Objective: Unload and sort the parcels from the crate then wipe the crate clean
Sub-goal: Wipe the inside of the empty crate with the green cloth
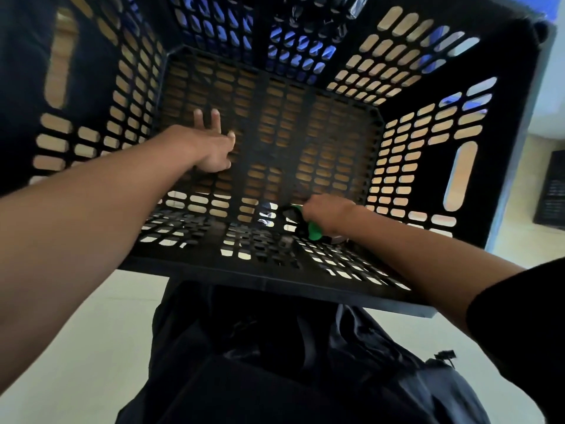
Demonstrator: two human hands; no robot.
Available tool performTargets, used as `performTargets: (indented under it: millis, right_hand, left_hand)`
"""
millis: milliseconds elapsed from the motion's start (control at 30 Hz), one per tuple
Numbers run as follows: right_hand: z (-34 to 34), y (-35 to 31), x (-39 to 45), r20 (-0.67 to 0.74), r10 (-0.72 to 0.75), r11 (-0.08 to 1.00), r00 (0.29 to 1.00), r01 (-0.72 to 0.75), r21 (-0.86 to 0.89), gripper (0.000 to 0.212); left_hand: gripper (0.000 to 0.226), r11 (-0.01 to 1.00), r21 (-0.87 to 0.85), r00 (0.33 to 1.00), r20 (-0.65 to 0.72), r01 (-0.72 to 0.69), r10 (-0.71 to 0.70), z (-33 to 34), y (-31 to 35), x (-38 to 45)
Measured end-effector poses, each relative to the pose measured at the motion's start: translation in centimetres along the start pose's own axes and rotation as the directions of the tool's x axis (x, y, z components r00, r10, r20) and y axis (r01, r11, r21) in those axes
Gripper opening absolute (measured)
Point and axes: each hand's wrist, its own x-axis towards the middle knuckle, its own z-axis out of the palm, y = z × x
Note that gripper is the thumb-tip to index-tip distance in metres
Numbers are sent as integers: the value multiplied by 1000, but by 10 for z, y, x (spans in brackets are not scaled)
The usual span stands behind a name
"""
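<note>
A large black slotted plastic crate (504, 123) fills the head view, and I look straight down into it. No parcel lies on its perforated floor. My left hand (211, 148) reaches deep inside with fingers spread, flat against the crate floor near the left wall. My right hand (324, 214) sits low at the near wall, closed around a green and black object (315, 231) pressed against the near inner side; most of that object is hidden by the hand.
Black plastic-wrapped parcels (321, 7) show through the far wall's slots. A black bag or garment (275, 362) lies on the pale floor (76, 347) below the crate's near rim. A dark flat item (552, 191) rests at the right edge.
</note>
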Motion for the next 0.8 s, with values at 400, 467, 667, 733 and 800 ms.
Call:
performTargets:
  millis: [400,467,667,733,800]
  right_hand:
    - [-23,58,-16,-124,353,936,928,-350,41,44]
    - [-21,56,-12,-128,381,925,916,-377,52,36]
    - [5,24,-2,63,247,966,967,-251,69,39]
    - [13,18,1,143,155,982,978,-168,86,46]
    - [16,14,6,167,109,983,980,-131,127,45]
  left_hand:
    - [71,1000,23,1000,1,3,-3,3,-3,4]
    - [71,1000,21,1000,9,4,-4,4,-4,6]
    - [76,998,56,1000,17,-2,2,3,-9,4]
    - [76,998,62,1000,27,-8,7,1,-11,2]
    - [76,998,57,999,35,-16,14,1,-12,0]
